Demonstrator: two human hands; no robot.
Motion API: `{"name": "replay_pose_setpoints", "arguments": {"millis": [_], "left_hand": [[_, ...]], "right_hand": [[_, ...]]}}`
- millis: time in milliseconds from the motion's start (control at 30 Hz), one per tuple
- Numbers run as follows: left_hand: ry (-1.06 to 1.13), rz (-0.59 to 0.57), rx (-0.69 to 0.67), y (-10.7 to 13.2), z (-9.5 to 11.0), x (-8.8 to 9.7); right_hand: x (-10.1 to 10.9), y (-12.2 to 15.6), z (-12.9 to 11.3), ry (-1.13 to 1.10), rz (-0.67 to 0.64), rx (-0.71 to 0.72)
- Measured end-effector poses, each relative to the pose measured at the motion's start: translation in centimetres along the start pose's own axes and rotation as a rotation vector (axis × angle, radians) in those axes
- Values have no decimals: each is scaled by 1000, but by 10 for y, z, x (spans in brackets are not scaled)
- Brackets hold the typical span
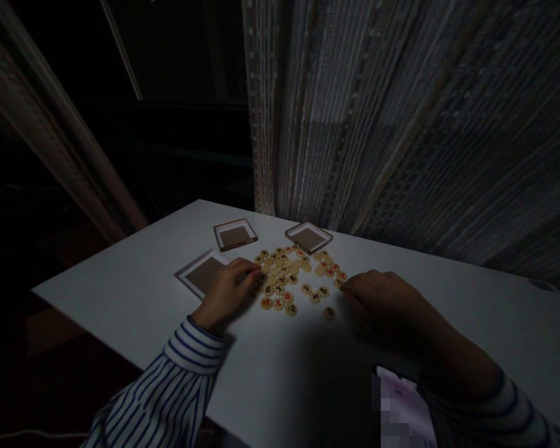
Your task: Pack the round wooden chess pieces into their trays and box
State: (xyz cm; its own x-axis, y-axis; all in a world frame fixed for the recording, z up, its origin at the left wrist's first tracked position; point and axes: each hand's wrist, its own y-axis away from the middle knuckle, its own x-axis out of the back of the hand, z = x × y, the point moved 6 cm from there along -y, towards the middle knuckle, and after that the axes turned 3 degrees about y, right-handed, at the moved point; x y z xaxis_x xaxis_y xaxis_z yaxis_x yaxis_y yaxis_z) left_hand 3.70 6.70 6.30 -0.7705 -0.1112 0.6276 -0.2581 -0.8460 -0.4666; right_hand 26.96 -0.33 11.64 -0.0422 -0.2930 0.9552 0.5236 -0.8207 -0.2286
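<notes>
Several round wooden xiangqi pieces [290, 308] lie loosely in the middle of the white table, some with red characters, some with dark ones and some blank side up. At the left edge of the spread is my left hand [228, 289], thumb and fingers drawn together by the pieces there. My right hand [385, 298] reaches in from the right, its closed fingertips at the edge of a dark-marked piece [338, 282]. What either hand's fingers hold, if anything, is hidden. One dark-marked piece [329, 313] lies apart, nearer to me.
Two shallow square boxes, a left one [221, 242] and a right one [324, 244], stand behind the pieces on the table [158, 249]. A third tray [191, 264] lies partly behind my left hand. A lit phone [406, 398] is near my right forearm. Curtains [317, 124] hang behind.
</notes>
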Motion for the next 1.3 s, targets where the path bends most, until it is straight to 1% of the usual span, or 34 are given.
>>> {"name": "replay_pose_setpoints", "arguments": {"millis": [133, 367, 500, 667, 733, 933, 1300], "left_hand": [[-48, -48, -33, 5, -4, -2], [-104, -128, -86, 10, -8, -6], [-145, -178, -111, 14, -11, -11], [-217, -211, -109, 17, -16, -14], [-234, -226, -113, 17, -15, -14], [-260, -235, -121, 16, -10, -13], [-281, -267, -116, 15, -7, -15]], "right_hand": [[-4, -5, -7, -45, 25, 17], [-14, -29, -26, -131, -28, 93], [-14, -38, -30, -119, 8, 102], [-16, -42, -34, -98, 28, 126], [-17, -43, -36, -95, 30, 131], [-18, -47, -42, -88, -28, 128], [-21, -46, -45, -106, -26, 159]]}}
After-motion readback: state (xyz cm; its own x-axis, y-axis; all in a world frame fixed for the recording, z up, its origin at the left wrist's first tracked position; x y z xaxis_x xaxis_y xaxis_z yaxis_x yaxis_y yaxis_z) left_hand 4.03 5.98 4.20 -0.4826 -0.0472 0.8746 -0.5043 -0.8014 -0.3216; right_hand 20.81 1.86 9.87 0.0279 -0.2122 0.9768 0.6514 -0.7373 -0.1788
